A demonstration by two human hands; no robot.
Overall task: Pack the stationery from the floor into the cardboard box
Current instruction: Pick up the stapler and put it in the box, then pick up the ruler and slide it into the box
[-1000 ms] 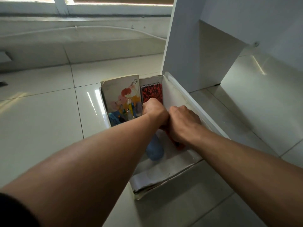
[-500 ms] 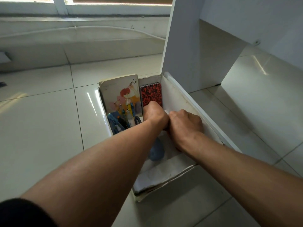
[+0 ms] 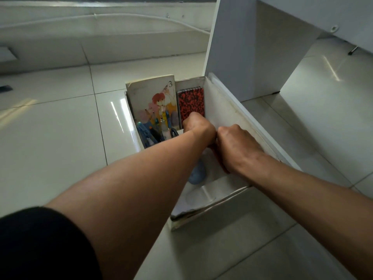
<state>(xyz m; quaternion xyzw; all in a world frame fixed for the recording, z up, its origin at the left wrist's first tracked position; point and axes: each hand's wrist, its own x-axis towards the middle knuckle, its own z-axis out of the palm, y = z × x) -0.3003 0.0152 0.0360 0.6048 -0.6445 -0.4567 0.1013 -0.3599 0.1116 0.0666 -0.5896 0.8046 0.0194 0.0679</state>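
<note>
both hands are seen plunged into a white cardboard box set on a glossy tiled floor, just beside the leg of a white cabinet. the left hand is curled into a loose fist low in the box, in front of a red-and-black spiral notebook; what it grips, if anything, cannot be told, as the fingers are turned away from the camera. the right hand is closed, knuckles up, touching the left wrist, and a red item is glimpsed under its palm, though whether it is actually held cannot be made out. an illustrated book marked with a "3" is stood upright against the far wall of the box, side by side with the notebook. a cluster of pens and pencils is packed upright in front of the book at the left wall. a blue object, partly hidden by the left forearm, is seen lying on the box bottom, its kind unclear. the near flap of the box is folded outward toward the camera. a black sleeve is shown on the left upper arm.
</note>
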